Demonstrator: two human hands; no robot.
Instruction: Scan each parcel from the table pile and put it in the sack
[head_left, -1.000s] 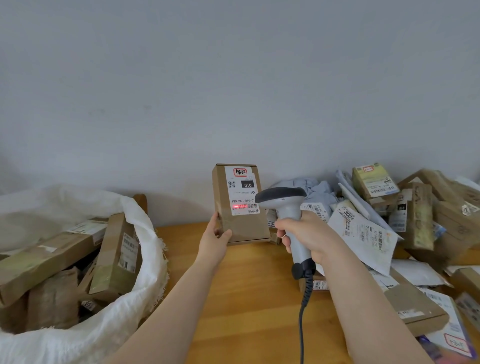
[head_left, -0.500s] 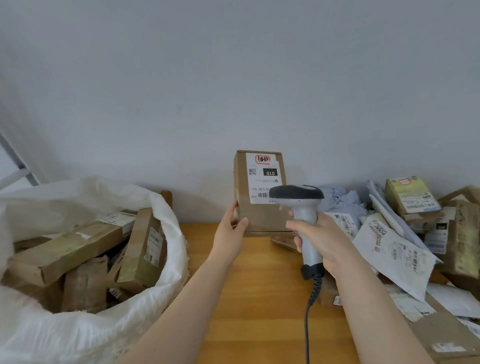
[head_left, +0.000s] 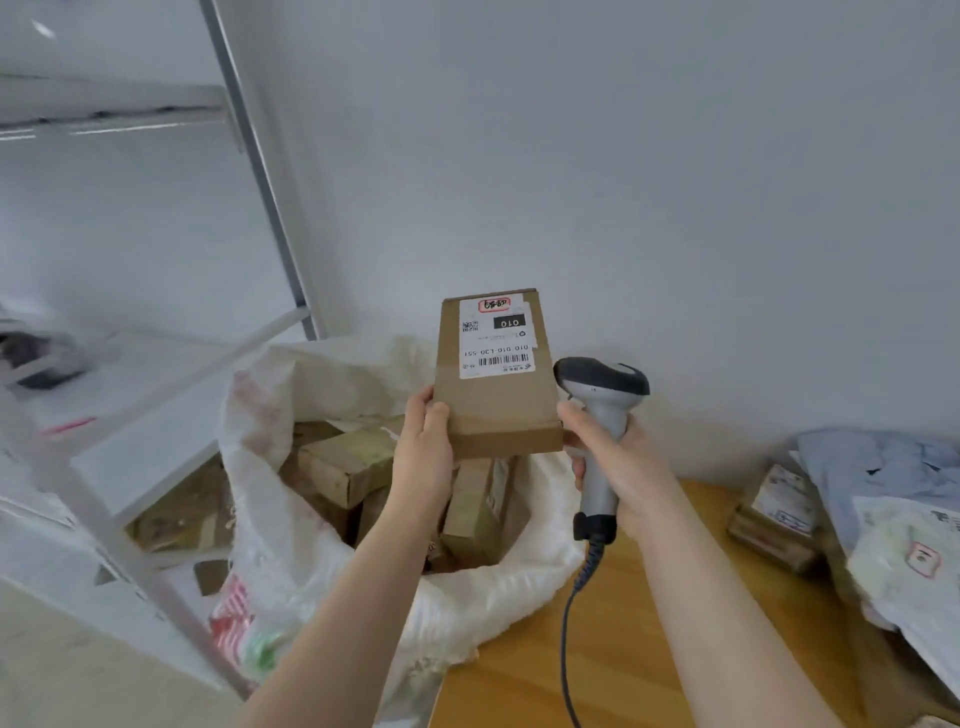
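Observation:
My left hand (head_left: 423, 452) grips the lower left corner of a brown cardboard parcel (head_left: 496, 405) with a white barcode label on top. The parcel hangs in the air above the open mouth of the white woven sack (head_left: 291, 519), which holds several brown boxes. My right hand (head_left: 618, 457) holds the grey handheld scanner (head_left: 602, 395) by its handle, just right of the parcel, with its coiled cable hanging down. The table pile (head_left: 883, 519) of parcels and mail bags lies at the right edge.
The wooden table (head_left: 649, 649) runs under my right arm, and the sack leans against its left end. A white metal shelf rack (head_left: 156, 415) stands to the left of the sack. A plain grey wall is behind.
My left hand has carried the parcel leftward from over the table to over the sack. The scanner's red light on the label is gone. My view has swung left; the rack has come into sight.

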